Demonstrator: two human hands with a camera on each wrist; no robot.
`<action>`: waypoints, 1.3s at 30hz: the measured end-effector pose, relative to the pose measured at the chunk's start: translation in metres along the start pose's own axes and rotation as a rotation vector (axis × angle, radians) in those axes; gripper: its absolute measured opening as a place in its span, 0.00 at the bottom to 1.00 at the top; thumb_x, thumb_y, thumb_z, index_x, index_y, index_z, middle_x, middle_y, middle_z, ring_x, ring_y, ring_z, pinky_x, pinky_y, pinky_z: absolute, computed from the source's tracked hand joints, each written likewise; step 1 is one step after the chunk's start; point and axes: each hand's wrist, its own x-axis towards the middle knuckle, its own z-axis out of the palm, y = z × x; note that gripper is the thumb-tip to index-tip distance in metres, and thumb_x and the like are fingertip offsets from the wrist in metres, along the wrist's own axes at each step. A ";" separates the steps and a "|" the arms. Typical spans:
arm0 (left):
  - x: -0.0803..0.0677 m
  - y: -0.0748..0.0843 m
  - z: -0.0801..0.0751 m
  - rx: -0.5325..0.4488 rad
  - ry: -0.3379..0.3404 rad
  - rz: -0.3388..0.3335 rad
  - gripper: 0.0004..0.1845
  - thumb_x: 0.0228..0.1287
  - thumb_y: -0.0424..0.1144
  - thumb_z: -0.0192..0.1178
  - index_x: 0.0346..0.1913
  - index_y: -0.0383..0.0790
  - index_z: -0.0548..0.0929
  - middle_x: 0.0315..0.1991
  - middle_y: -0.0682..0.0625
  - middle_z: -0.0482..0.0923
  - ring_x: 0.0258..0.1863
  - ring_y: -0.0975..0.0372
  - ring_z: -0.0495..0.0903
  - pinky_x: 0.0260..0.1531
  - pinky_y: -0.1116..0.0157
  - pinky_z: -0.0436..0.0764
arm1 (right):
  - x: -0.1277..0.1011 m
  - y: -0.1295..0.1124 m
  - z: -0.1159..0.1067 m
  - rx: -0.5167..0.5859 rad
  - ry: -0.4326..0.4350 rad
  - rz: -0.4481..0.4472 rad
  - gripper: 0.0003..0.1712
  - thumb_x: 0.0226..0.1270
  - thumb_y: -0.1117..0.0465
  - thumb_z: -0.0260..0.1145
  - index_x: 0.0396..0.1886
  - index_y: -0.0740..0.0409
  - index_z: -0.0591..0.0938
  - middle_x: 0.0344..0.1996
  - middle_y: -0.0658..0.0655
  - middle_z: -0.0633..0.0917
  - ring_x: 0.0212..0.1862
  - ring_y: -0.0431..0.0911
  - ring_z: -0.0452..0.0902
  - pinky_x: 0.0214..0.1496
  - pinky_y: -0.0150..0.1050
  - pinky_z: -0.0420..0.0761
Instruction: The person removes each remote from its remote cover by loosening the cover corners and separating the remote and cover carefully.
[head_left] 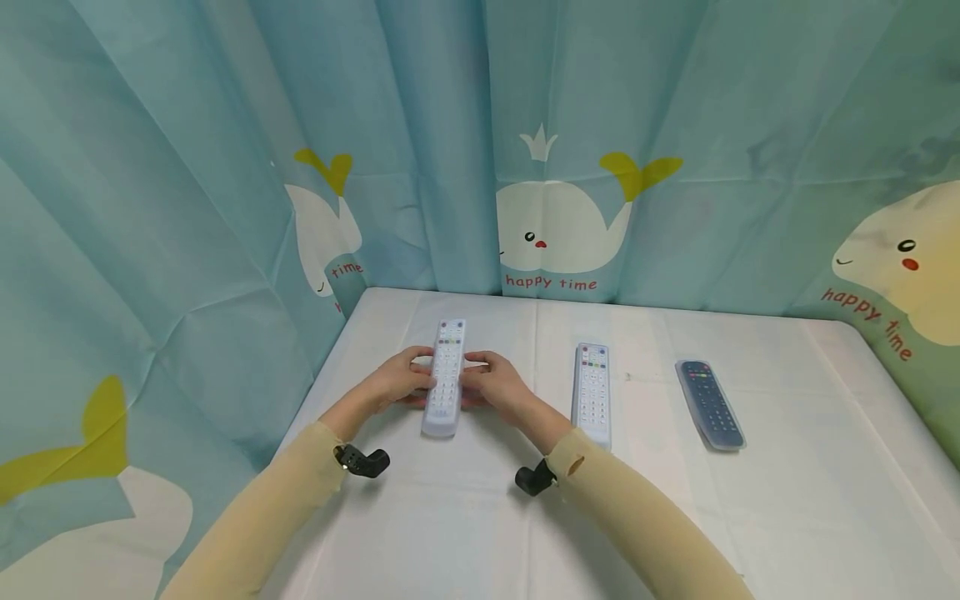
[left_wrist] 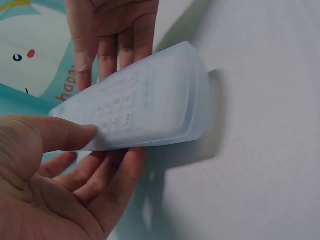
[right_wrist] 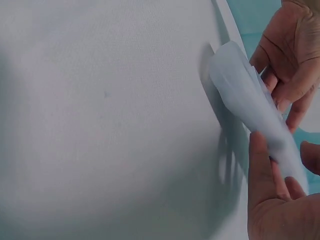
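A pale remote control [head_left: 447, 375] in a translucent cover is held just above the left part of the table, its button side up. My left hand [head_left: 397, 379] grips its left edge. In the left wrist view, the left thumb lies on the button side of the remote control [left_wrist: 145, 102] and the fingers are beneath it. My right hand [head_left: 495, 383] holds the opposite edge, with fingers against the underside of the remote control [right_wrist: 250, 100] in the right wrist view. The right thumb stands close to its edge there.
A second pale remote control [head_left: 594, 387] lies on the white table [head_left: 450, 517], right of my right hand, its lower end near my forearm. Further right rests a dark remote control [head_left: 709, 404] in a clear cover. A blue curtain [head_left: 450, 125] with whales hangs behind.
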 end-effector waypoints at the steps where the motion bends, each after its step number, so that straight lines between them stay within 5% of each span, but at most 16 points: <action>1: 0.000 0.000 0.001 -0.011 0.005 0.013 0.35 0.72 0.29 0.61 0.78 0.39 0.59 0.64 0.34 0.74 0.53 0.50 0.81 0.46 0.56 0.85 | 0.000 -0.001 -0.001 0.001 0.010 -0.003 0.28 0.75 0.67 0.63 0.71 0.63 0.69 0.54 0.65 0.81 0.50 0.53 0.84 0.53 0.52 0.84; 20: -0.005 0.009 0.016 -0.058 0.024 0.238 0.34 0.75 0.31 0.58 0.78 0.35 0.58 0.69 0.36 0.68 0.64 0.46 0.75 0.57 0.51 0.81 | -0.002 -0.009 -0.017 -0.054 0.044 -0.164 0.25 0.73 0.68 0.65 0.68 0.62 0.73 0.52 0.64 0.81 0.48 0.53 0.83 0.55 0.58 0.82; 39: 0.001 0.016 0.019 -0.106 0.060 0.413 0.28 0.77 0.28 0.55 0.75 0.33 0.62 0.67 0.34 0.70 0.64 0.46 0.74 0.61 0.50 0.77 | -0.002 -0.022 -0.018 -0.147 0.123 -0.285 0.23 0.74 0.67 0.65 0.66 0.63 0.76 0.57 0.64 0.83 0.58 0.54 0.79 0.56 0.48 0.83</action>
